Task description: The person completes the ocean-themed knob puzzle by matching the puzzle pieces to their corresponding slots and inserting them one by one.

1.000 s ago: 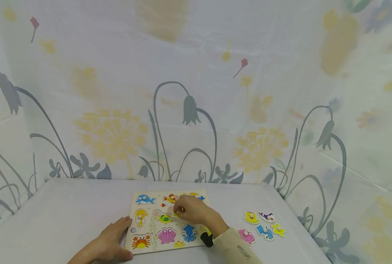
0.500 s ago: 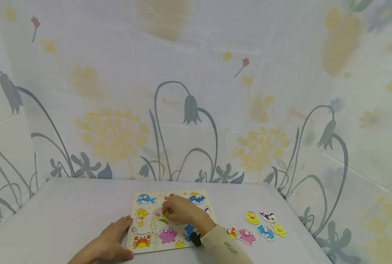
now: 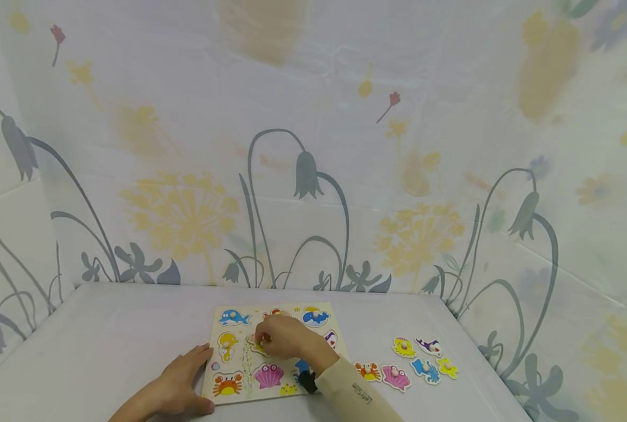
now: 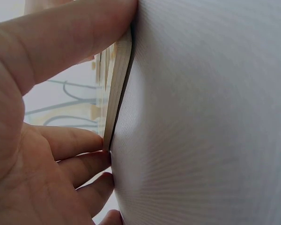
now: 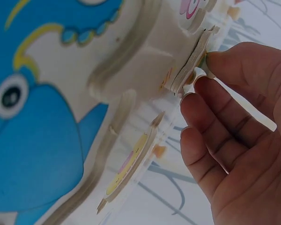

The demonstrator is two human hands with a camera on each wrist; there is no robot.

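My right hand (image 3: 284,335) is over the middle of a wooden peg puzzle board (image 3: 258,309) with sea-animal pictures. Its thumb and fingertips pinch a thin puzzle piece (image 5: 193,63), held at the board's surface in the right wrist view. Yellow and green show at the piece's edge in the head view; its full picture is hidden by the fingers. My left hand (image 3: 179,384) lies on the table at the board's near left corner. Its fingertips touch the left edge and the thumb is by the front edge, fingers fairly straight in the left wrist view.
Right of the board lie loose pieces: a crab (image 3: 368,371), a pink shell (image 3: 396,378), a yellow octopus (image 3: 404,347), an orca (image 3: 428,346), a blue piece (image 3: 425,371) and a starfish (image 3: 447,367). Knobbed shark (image 3: 234,317) and whale (image 3: 315,317) pieces sit in the board.
The right hand, with the puzzle piece, has moved left across the board to its middle, uncovering the whale and the loose crab. The left hand stays at the board's edge.
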